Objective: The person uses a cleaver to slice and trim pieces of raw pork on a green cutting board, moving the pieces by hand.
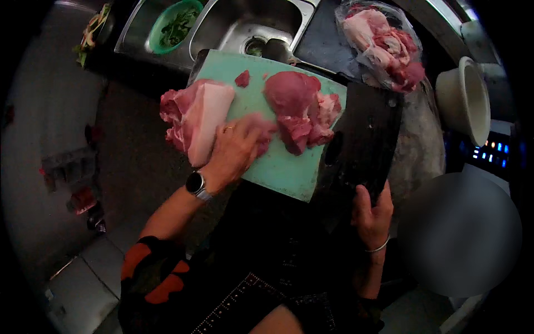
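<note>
On the pale green cutting board, my left hand is closed over a blurred piece of red meat. Beside that hand, a slab of meat with pale skin overhangs the board's left edge. Right of it lies a large red chunk with paler fat, and a small scrap of meat sits farther back. My right hand, low on the right, has its thumb and fingers around the near end of a broad dark flat thing. A small hole shows near its far corner; its kind is unclear.
Beyond the board is a steel sink, with a green basin of leafy greens at its left. More meat in a clear plastic bag rests at the back right. A white bucket and a grey blurred round shape are at the right.
</note>
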A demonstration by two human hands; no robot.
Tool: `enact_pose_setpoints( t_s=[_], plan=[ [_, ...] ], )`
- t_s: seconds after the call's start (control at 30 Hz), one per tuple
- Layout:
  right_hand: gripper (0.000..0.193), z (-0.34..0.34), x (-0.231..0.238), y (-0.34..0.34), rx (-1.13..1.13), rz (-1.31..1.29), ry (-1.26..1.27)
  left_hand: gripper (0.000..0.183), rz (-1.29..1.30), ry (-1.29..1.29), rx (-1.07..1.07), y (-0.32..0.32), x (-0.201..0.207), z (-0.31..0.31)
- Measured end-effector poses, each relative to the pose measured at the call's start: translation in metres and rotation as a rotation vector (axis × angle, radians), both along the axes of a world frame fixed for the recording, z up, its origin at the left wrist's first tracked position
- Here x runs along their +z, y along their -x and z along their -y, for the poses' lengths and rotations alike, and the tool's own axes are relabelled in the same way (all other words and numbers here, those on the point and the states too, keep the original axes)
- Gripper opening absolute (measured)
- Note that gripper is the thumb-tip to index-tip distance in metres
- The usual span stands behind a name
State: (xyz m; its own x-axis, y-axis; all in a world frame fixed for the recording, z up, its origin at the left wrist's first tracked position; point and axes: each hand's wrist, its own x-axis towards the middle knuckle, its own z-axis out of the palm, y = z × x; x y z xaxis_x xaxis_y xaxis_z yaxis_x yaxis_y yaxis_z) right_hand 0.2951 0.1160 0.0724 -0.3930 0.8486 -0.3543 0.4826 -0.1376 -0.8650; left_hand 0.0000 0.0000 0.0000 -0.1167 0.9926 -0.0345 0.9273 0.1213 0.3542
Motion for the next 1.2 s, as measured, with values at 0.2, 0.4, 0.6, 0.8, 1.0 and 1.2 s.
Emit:
enact_pose_setpoints(
  t_s=[0.2, 0.4, 0.6, 0.8, 1.0, 1.2],
  plan=[
    [0.027, -0.006, 0.002, 0.001, 0.004, 0.004, -0.004, 0.060, 0.070, -0.186, -0.083, -0.013, -0.005, -0.036],
    [0.025, -0.004, 0.000, -0.006, 0.009, 0.042, -0.026, 0.057, 0.205, -0.048, -0.172, -0.034, -0.022, -0.053],
    [0.025, -0.006, 0.000, -0.014, -0.037, 0.008, -0.030, 0.050, 0.109, -0.178, -0.269, -0.033, -0.022, -0.041],
    [0.021, -0.015, 0.006, -0.024, -0.122, -0.050, 0.006, 0.047, 0.416, -0.054, -0.138, -0.028, -0.023, -0.048],
    [0.022, -0.024, 0.016, -0.038, -0.307, -0.146, 0.113, 0.034, 1.515, 0.182, 0.336, -0.004, 0.022, -0.103],
    [0.020, -0.028, 0.007, -0.057, -0.311, -0.153, 0.057, 0.039, 2.013, 0.203, 0.505, -0.001, 0.033, -0.148]
  ],
)
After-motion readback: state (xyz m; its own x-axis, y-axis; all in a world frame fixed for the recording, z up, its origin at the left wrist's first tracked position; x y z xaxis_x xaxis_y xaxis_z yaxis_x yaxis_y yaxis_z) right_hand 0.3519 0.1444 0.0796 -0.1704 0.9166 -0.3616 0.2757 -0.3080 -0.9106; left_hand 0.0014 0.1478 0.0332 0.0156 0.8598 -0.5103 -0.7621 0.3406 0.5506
